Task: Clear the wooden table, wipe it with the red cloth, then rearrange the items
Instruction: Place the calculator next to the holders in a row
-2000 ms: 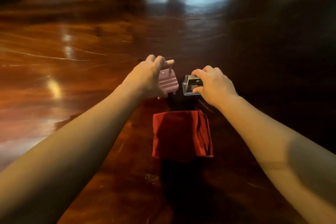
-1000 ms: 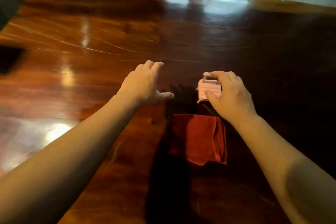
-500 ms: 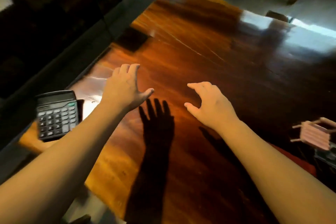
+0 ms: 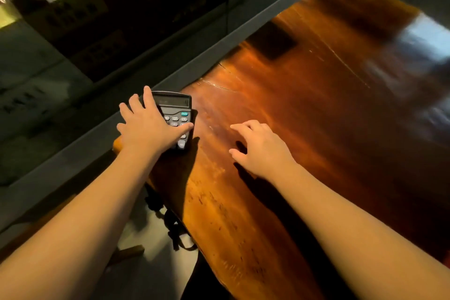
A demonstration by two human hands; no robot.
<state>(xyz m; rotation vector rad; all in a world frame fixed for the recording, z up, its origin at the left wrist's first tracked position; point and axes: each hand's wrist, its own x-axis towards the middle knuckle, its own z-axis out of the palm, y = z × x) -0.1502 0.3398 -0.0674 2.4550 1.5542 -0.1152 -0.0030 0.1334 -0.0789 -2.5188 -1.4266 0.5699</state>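
Note:
A dark grey calculator [image 4: 174,103] lies at the left edge of the glossy wooden table [image 4: 304,117]. My left hand [image 4: 148,129] lies over its keypad, fingers spread past its left side and thumb against its right edge. My right hand [image 4: 263,151] hovers just above the bare wood to the right of the calculator, fingers apart and curled, holding nothing. The red cloth and the pink item are out of this view.
A grey sill [image 4: 219,46] with dark glass behind it runs along the table's left edge. A dark square patch [image 4: 274,41] shows on the wood farther along that edge. Black straps [image 4: 175,231] hang below the near table edge, above the pale floor.
My view has swung left, away from the cloth and the pink item. My left hand has reached onto the calculator, and my right hand has followed over the bare wood, empty.

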